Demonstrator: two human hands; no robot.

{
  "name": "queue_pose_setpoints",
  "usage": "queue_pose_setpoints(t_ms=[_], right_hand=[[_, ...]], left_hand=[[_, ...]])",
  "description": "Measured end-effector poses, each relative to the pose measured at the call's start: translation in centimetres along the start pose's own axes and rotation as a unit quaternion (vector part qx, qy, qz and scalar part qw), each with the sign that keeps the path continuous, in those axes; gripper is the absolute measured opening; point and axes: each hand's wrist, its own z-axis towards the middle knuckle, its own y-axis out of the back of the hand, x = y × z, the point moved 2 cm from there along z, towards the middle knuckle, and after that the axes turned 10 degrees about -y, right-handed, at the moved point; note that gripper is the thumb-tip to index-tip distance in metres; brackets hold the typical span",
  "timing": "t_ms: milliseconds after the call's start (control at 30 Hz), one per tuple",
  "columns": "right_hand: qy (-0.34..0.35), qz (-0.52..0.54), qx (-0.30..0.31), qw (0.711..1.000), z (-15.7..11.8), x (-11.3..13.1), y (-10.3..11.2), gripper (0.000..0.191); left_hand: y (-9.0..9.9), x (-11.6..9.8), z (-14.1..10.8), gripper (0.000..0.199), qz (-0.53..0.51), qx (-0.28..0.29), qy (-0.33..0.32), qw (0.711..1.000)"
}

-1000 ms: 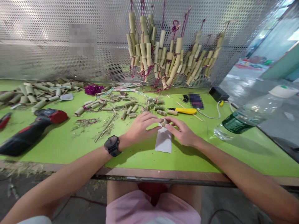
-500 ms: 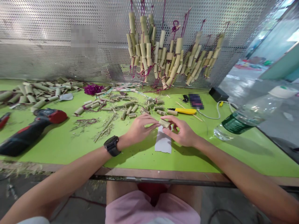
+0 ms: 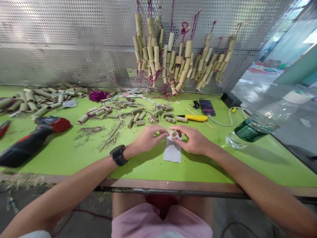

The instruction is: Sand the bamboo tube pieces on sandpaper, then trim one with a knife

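Note:
A short bamboo tube (image 3: 173, 133) is held just above the table, its hollow open end turned toward me. My right hand (image 3: 194, 138) grips it from the right, thumb below and fingers on top. My left hand (image 3: 150, 136), with a black watch on the wrist, pinches at the tube's left side with thumb and forefinger. Beneath the tube lies a torn strip of white paper (image 3: 172, 152). Beyond my hands are several cut bamboo pieces (image 3: 182, 119) and a yellow utility knife (image 3: 196, 117).
A power drill (image 3: 34, 138) lies at left, near a heap of bamboo pieces (image 3: 37, 96) and purple string (image 3: 98, 95). Strung bamboo tubes (image 3: 183, 62) hang on the perforated metal panel (image 3: 54, 62). At right stand a plastic bottle (image 3: 262, 124) and a black box (image 3: 231, 100) with a white cable.
The bamboo tube has turned from lying sideways so that its open end faces me. My hands have shifted only slightly around it.

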Motion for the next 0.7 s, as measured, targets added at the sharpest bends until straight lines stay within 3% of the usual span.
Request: queue_pose_setpoints(t_ms=[133,300,400,700], right_hand=[[-0.021,-0.006,0.0,1.0,0.2,-0.1,0.2,0.024],[-0.067,-0.052,0.029,0.996,0.5,-0.1,0.0,0.023],[-0.089,-0.074,0.054,0.992,0.6,-0.4,-0.2,0.021],[-0.124,-0.019,0.064,0.99,0.9,-1.2,-0.1,0.019]], left_hand=[[-0.2,-0.1,0.1,0.031,0.009,0.043,-0.007,0.999],[-0.6,-0.3,0.0,0.031,0.062,0.135,-0.047,0.988],[-0.6,-0.7,-0.2,0.041,0.101,0.181,-0.049,0.977],[-0.5,-0.8,-0.6,0.07,0.13,0.222,-0.055,0.965]])
